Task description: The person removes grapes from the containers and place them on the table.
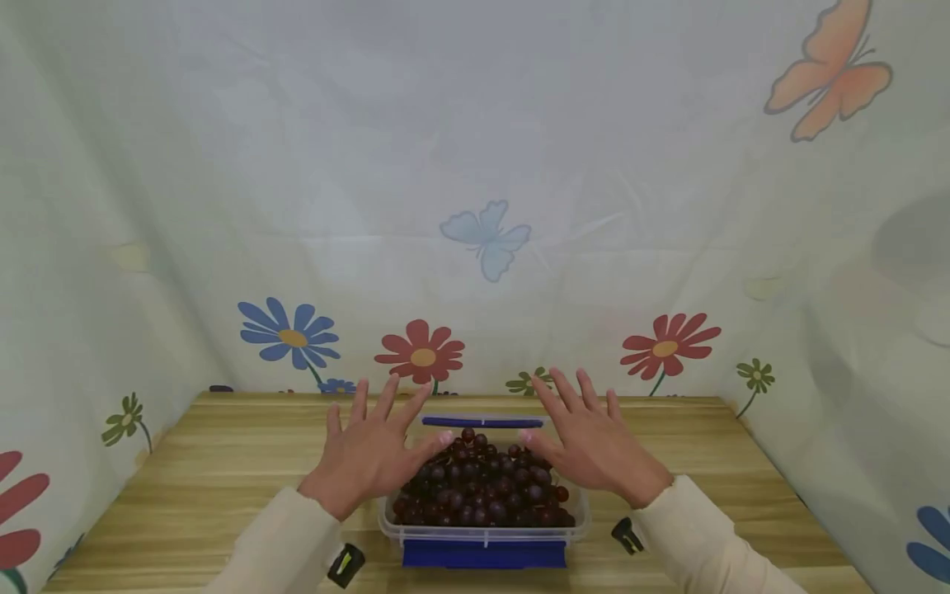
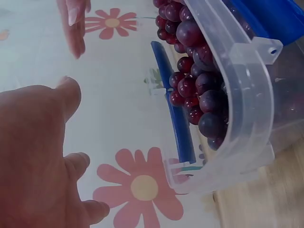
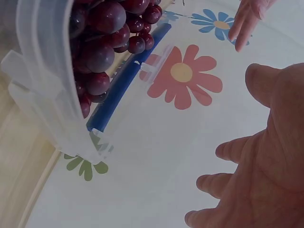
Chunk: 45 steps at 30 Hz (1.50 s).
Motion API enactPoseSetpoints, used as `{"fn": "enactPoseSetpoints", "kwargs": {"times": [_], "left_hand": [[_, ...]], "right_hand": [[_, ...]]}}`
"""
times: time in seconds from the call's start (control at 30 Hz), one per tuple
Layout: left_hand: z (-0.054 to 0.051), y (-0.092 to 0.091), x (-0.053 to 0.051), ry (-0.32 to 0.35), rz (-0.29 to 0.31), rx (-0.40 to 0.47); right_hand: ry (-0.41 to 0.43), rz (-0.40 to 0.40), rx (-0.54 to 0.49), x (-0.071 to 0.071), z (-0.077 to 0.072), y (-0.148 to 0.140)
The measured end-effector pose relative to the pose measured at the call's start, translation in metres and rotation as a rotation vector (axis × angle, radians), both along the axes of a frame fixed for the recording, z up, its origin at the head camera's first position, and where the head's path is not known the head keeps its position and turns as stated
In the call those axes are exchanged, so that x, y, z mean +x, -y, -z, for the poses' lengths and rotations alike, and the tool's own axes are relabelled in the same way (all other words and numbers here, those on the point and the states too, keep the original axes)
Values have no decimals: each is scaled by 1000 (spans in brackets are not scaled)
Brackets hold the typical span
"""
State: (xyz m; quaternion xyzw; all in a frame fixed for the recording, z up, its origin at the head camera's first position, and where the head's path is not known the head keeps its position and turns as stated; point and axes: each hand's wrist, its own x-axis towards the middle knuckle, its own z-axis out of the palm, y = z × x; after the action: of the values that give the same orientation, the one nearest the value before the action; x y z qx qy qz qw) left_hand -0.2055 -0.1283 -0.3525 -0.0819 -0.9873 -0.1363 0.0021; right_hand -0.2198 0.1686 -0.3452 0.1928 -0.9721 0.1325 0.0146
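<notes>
A clear plastic food container (image 1: 486, 535) with blue clip flaps stands on the table, heaped with dark red grapes (image 1: 482, 487). Its lid is not on it, so the fruit lies exposed. My left hand (image 1: 371, 454) hovers over the container's left side, fingers spread, palm down, holding nothing. Over the right side hangs my right hand (image 1: 594, 441), its fingers likewise spread. In the left wrist view the grapes (image 2: 209, 99) rise above the container's rim, apart from the left hand (image 2: 33, 152). The right wrist view shows the right hand (image 3: 256, 156) also clear of the container wall (image 3: 47, 61).
The wood-grain table (image 1: 245, 462) reaches back to a white cloth backdrop (image 1: 356, 165) printed with flowers and butterflies, which also closes off both sides. A blue clip flap (image 1: 482, 554) folds outward at the container's front, another (image 1: 482, 422) at its back.
</notes>
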Motion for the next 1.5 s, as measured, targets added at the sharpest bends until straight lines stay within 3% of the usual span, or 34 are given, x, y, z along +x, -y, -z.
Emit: {"fn": "enactPoseSetpoints", "kwargs": {"times": [0.4,0.93,1.5], "left_hand": [[11,4,1,-25,-12,31],[35,8,5,47,-25,42],[51,13,5,67,-11,75]], "right_hand": [[13,-2,-19,4,7,-3],[40,7,-29,8,20,-8],[44,31,-6,15,47,-13]]}}
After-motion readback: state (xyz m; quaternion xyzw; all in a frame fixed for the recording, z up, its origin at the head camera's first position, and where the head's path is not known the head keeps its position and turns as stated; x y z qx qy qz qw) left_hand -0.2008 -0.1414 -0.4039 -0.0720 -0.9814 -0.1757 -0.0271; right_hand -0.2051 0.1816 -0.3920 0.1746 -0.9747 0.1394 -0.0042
